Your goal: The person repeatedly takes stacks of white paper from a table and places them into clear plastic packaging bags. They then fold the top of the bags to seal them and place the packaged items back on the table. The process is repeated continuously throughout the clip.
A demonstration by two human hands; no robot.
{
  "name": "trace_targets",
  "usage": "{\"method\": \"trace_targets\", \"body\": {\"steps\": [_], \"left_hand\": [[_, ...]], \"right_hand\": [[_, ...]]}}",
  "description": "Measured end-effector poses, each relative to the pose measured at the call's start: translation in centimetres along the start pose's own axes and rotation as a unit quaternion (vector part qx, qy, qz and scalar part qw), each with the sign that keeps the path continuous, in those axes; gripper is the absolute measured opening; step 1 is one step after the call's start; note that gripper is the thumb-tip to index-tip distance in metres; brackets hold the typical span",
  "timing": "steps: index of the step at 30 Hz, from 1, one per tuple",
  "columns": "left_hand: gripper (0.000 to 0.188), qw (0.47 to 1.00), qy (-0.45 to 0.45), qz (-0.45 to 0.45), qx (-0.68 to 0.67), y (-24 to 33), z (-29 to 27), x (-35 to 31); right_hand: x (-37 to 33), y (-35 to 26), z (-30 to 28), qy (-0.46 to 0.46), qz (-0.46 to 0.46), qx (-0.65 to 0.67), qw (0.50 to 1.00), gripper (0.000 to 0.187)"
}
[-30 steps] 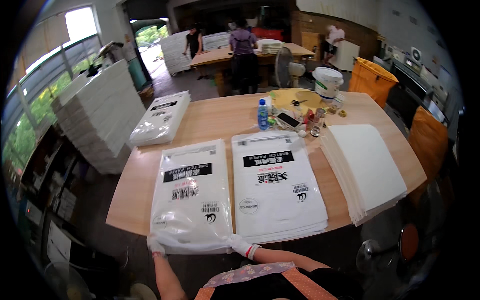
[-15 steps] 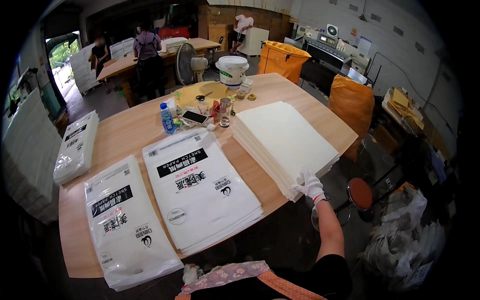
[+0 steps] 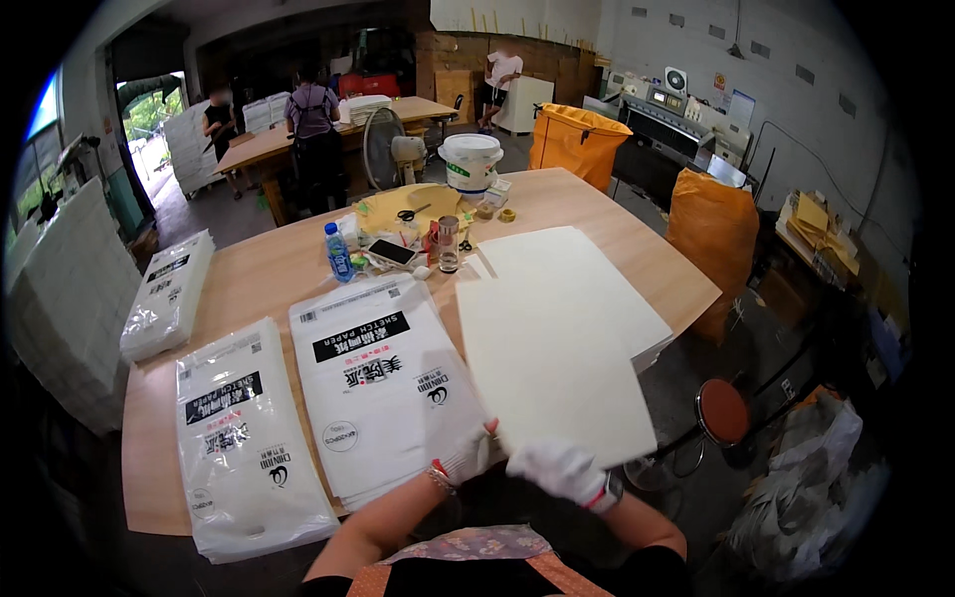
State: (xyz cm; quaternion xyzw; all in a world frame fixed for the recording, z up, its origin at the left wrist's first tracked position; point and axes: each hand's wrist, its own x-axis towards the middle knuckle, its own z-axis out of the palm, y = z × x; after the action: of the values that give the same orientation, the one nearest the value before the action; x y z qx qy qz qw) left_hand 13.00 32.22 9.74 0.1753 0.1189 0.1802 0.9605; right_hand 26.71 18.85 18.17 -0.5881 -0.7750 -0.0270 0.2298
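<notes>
"Paper [image 3: 552, 363] now juts off its stack [image 3: 612, 289], toward the printed bag [image 3: 368, 373]?"

"Yes, so 1 portion is separate; right hand [image 3: 559, 472] grips its near edge; left hand [image 3: 470, 460], fingers' hold I can't tell."

The right hand [image 3: 559, 471] — white-gloved — grips the cream paper [image 3: 553, 363].

Gloves [image 3: 557, 470]: white, red at the cuffs
Paper [image 3: 552, 363]: creamy white
Plastic bags [image 3: 393, 408]: white, black and red print
Table [image 3: 607, 204]: pale brown wood grain
Apron [image 3: 477, 542]: pale mauve with flowers, orange straps
Bottle [image 3: 338, 256]: blue
Sacks [image 3: 570, 151]: orange
Stool [image 3: 723, 411]: reddish brown
</notes>
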Motion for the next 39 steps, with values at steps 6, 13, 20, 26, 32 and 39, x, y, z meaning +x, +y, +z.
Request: {"method": "trace_targets", "body": {"steps": [6, 13, 20, 26, 32, 39], "left_hand": [[0.043, 0.916, 0.082, -0.033, 0.39, 5.3, -0.5, -4.9], [0.071, 0.377, 0.034, 0.091, 0.921, -3.3, 2.9, -4.2], [0.054, 0.664, 0.28, 0.049, 0.692, 1.2, -10.8, -5.3], [0.028, 0.463, 0.309, 0.128, 0.821, 7.1, -16.7, -8.2], [0.03, 0.804, 0.213, 0.06, 0.552, 12.9, -22.8, -3.3], [0.015, 0.94, 0.0, 0.202, 0.275, 23.4, -2.8, 0.3]], "right_hand": [[-8.2, 10.7, 1.1, 0.189, 0.305, 0.62, 0.697, 0.031], [-7.3, 5.5, 12.7, 0.274, 0.342, 0.606, 0.664, 0.04], [-5.0, 3.9, 10.9, 0.259, 0.402, 0.36, 0.801, 0.028], [-4.7, -1.7, 2.2, 0.104, 0.362, 0.198, 0.905, 0.023], [-5.5, -5.6, 1.5, -0.108, 0.146, 0.041, 0.983, 0.019], [-3.8, -7.3, 3.4, -0.332, 0.384, 0.129, 0.852, 0.04]]}}
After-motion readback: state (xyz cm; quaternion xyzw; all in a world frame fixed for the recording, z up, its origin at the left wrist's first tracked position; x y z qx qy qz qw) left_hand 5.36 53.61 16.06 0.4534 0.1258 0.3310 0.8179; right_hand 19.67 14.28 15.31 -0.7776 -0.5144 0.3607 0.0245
